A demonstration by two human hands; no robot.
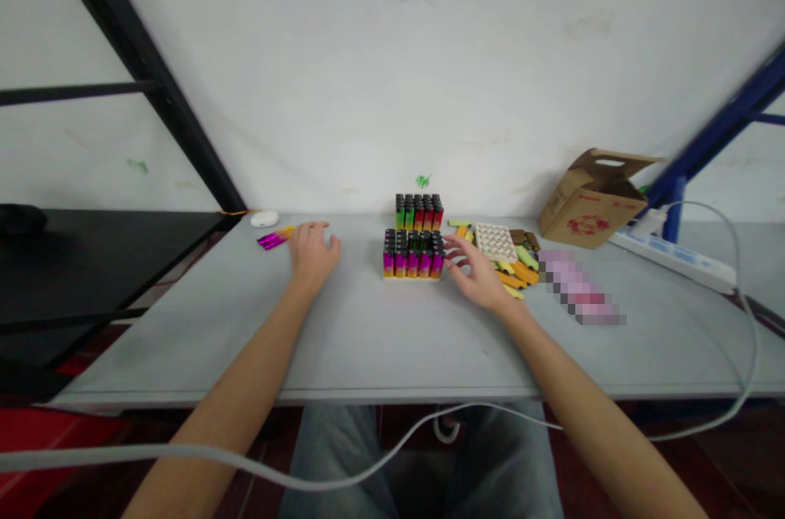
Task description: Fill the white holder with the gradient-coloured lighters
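Containers first: two trays of lighters sit in the middle of the worktop [368, 331]. The front tray [413, 264] is packed full. Its lighters stand upright, black caps up, with glossy bodies fading from pink through yellow to green. The back tray [419, 214] sits just behind it, closer to the wall, and holds a smaller block of the same kind. To the right lies an empty white tray [495, 241], a plastic-looking grid of round holes. Further right a cardboard box [582, 212] stands with its flaps open, and its inside can't be seen from this angle.

The left hand [312, 251] rests palm down on the worktop with its fingers loosely spread, holding nothing. Its fingertips are just beside a few loose magenta lighters [275, 238], shiny ones lying flat. Whether they touch is hard to tell. The right hand [477, 272] is open too, gripping nothing. Its fingers stretch toward the right end of the front tray, right up against it or nearly so.

Other stuff around: a pile of loose lighters [518, 272] in yellow, orange and green lies beside the right hand, spilling out below the empty white tray. A small white oval thing [264, 218] sits by the wall, beyond the magenta lighters. A white power strip [675, 256] lies off to the right, and a pale cable [754, 347] loops round from there and across in front of the person's lap. The worktop is smooth matt grey, and the wall behind is scuffed white.
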